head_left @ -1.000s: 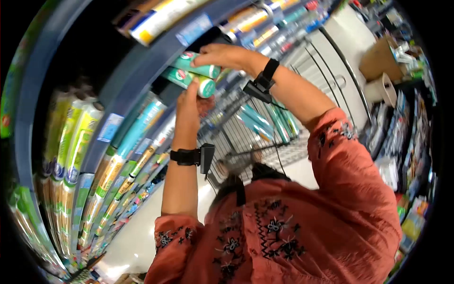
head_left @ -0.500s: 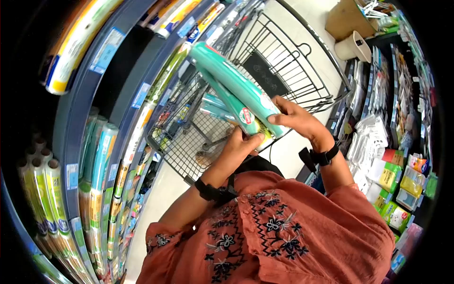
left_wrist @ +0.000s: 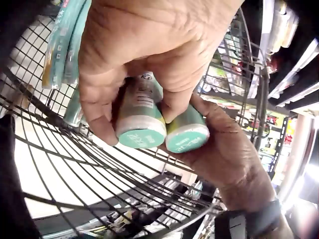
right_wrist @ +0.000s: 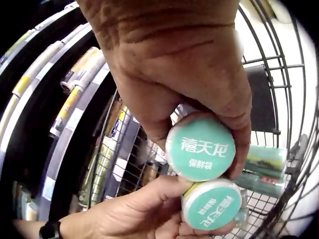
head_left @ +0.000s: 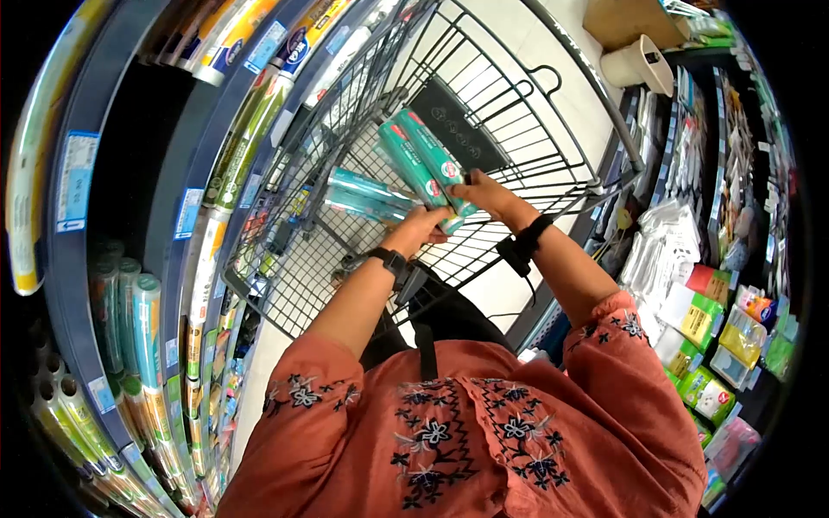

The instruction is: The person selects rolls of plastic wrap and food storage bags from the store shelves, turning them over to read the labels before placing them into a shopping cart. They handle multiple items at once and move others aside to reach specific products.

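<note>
Two teal rolls of food storage bags lie side by side over a wire shopping cart [head_left: 259,298], their lower ends toward me. My left hand [head_left: 417,231] grips the left roll [head_left: 406,160] near its lower end. Beside it, my right hand [head_left: 494,200] holds the right roll [head_left: 429,142], thumb on top. Both round teal end caps face the right wrist view: the right hand's roll [right_wrist: 200,149] is above the left hand's roll [right_wrist: 213,205]. More teal rolls [head_left: 367,192] lie in the cart, left of the held pair.
Shelves on the left carry wrapped rolls [head_left: 147,324] and blue price tags [head_left: 78,181]. Along the right stand racks with packaged goods [head_left: 712,397] and white bags [head_left: 661,250]. A beige bin [head_left: 635,67] and a cardboard box [head_left: 635,22] are at the back right.
A second ago both hands had the two rolls at the left shelf. They carried them right, over the cart, then turned them upright and moved them slightly left.
</note>
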A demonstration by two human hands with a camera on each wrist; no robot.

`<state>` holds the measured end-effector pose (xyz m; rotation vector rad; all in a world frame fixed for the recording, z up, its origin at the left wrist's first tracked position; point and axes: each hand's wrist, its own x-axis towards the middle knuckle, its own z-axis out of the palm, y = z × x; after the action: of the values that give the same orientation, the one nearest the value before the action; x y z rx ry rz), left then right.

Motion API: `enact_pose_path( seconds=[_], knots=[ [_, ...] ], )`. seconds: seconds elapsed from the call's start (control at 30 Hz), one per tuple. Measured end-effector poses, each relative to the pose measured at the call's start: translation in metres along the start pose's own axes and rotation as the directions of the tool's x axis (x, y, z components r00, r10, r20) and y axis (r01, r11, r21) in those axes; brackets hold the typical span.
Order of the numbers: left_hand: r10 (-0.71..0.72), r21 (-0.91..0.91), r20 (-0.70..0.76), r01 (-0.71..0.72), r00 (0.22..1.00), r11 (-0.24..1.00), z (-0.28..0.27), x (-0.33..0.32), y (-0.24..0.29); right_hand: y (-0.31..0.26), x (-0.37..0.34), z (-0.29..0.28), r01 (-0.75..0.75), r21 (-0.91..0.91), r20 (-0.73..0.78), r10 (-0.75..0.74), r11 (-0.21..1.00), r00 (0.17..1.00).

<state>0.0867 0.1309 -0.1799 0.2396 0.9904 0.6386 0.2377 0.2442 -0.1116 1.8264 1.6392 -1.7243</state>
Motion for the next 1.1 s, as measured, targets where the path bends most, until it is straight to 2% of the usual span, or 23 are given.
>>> enact_pose_path(
  seconds=[0.17, 0.3, 0.37, 0.47, 0.5, 0.53, 0.57, 0.63, 0.73, 0.8, 0.87, 0.9, 0.93, 0.97, 1.0, 1.07, 1.1],
  knots=[
    [-0.062, 0.020, -0.111, 0.064, 0.992, 0.998, 0.009, 0.045, -0.004, 0.029, 0.049, -0.005, 0.091, -0.320, 0.033, -0.084, 0.943, 0.996],
    [-0.076, 0.110, -0.176, 0.097, 0.981, 0.989, 0.006, 0.079, -0.019, 0.039, 0.073, 0.003, -0.011, -0.484, 0.027, 0.027, 0.875, 0.999],
    [-0.080, 0.194, -0.235, 0.128, 0.969, 0.973, 0.010, 0.089, -0.023, 0.044, 0.078, 0.007, 0.019, -0.669, 0.025, -0.003, 0.743, 1.000],
    [-0.142, 0.196, -0.204, 0.182, 0.969, 0.963, 0.000, 0.118, -0.035, 0.064, 0.104, 0.020, 0.101, -0.822, 0.057, -0.095, 0.560, 0.994],
    [-0.061, 0.210, -0.179, 0.098, 0.982, 0.973, 0.001, 0.120, -0.033, 0.071, 0.113, 0.025, 0.132, -0.854, 0.075, -0.132, 0.504, 0.988],
    [0.021, 0.222, -0.152, 0.013, 0.988, 0.975, 0.001, 0.121, -0.032, 0.057, 0.106, 0.027, 0.114, -0.832, 0.064, -0.109, 0.543, 0.992],
    [0.008, -0.010, -0.144, -0.009, 0.990, 1.000, 0.001, 0.121, -0.031, 0.043, 0.097, 0.031, 0.095, -0.809, 0.056, -0.086, 0.580, 0.995],
    [0.016, 0.115, -0.164, 0.003, 0.986, 0.993, 0.001, 0.111, -0.022, 0.035, 0.095, 0.040, 0.079, -0.746, 0.039, -0.074, 0.661, 0.996],
    [0.054, 0.269, -0.186, -0.002, 0.981, 0.963, -0.014, 0.111, -0.026, 0.043, 0.117, 0.044, 0.263, -0.642, 0.262, -0.116, 0.720, 0.958],
    [0.089, 0.357, -0.199, -0.012, 0.976, 0.934, -0.031, 0.115, -0.034, 0.043, 0.124, 0.044, 0.224, -0.621, 0.276, -0.058, 0.751, 0.959],
    [0.241, 0.519, -0.350, -0.027, 0.905, 0.854, -0.057, 0.113, -0.036, 0.043, 0.133, 0.044, 0.202, -0.584, 0.304, -0.019, 0.787, 0.953],
    [0.379, 0.630, -0.460, -0.006, 0.803, 0.777, -0.076, 0.109, -0.038, 0.048, 0.138, 0.042, 0.193, -0.555, 0.322, -0.005, 0.809, 0.947],
    [0.527, 0.656, -0.512, -0.088, 0.679, 0.750, -0.103, 0.103, -0.043, 0.053, 0.140, 0.042, 0.181, -0.526, 0.338, 0.009, 0.831, 0.941],
    [0.790, 0.890, -0.421, 0.035, 0.445, 0.455, -0.131, 0.093, -0.039, 0.032, 0.124, 0.038, 0.130, -0.515, 0.320, 0.050, 0.847, 0.946],
    [0.768, 0.880, -0.475, 0.232, 0.430, 0.415, -0.147, 0.070, -0.020, 0.038, 0.126, 0.040, 0.126, -0.491, 0.327, 0.048, 0.862, 0.944],
    [0.620, 0.720, -0.693, 0.398, 0.367, 0.569, -0.169, 0.037, 0.009, 0.036, 0.127, 0.042, 0.094, -0.451, 0.348, 0.078, 0.888, 0.934],
    [0.578, 0.696, -0.716, 0.351, 0.391, 0.626, -0.186, 0.035, 0.006, 0.027, 0.124, 0.041, 0.061, -0.436, 0.363, 0.114, 0.898, 0.925]
  ],
)
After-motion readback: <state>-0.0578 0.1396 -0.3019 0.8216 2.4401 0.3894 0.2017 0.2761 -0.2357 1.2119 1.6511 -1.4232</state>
